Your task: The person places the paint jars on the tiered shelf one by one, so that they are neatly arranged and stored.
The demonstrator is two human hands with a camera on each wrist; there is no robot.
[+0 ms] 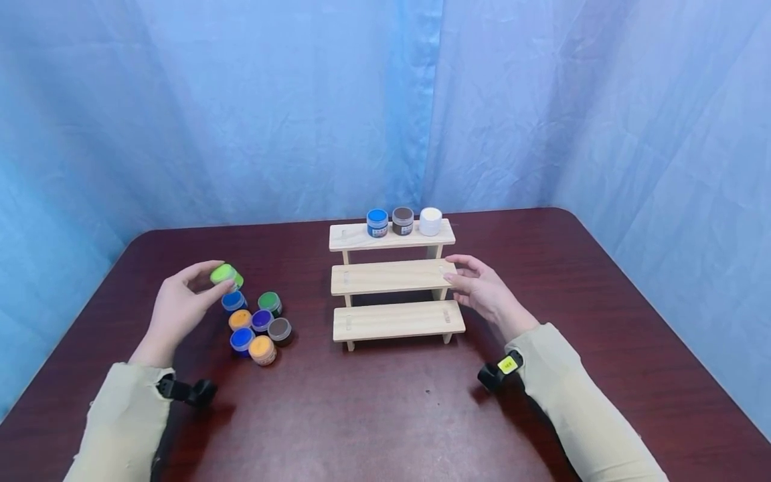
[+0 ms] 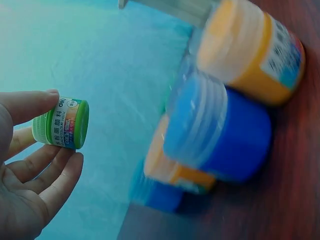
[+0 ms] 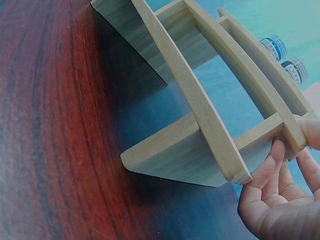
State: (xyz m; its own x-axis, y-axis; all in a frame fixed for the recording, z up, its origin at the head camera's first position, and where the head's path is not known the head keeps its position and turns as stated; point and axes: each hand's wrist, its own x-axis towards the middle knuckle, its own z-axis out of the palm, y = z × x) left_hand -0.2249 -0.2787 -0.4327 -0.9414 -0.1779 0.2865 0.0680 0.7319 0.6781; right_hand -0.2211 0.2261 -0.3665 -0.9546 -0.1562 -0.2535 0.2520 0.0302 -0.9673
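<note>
My left hand (image 1: 181, 301) pinches a light green paint jar (image 1: 225, 275) between thumb and fingers, above the far end of a jar cluster. In the left wrist view the jar's printed label (image 2: 64, 120) faces the camera. At the right end of a three-step wooden stand (image 1: 391, 276), my right hand (image 1: 486, 292) grips the middle board, its thumb over the top. The right wrist view has the fingertips (image 3: 278, 150) at the board's end and underside. On the top step stand a blue jar (image 1: 377, 223), a dark brown jar (image 1: 403, 221) and a white jar (image 1: 430, 221).
On the dark red table (image 1: 385, 415), left of the stand, several jars sit close together, among them a green jar (image 1: 270, 303), a purple jar (image 1: 262, 320) and an orange jar (image 1: 262, 349). Behind the table hangs a light blue curtain (image 1: 289, 114).
</note>
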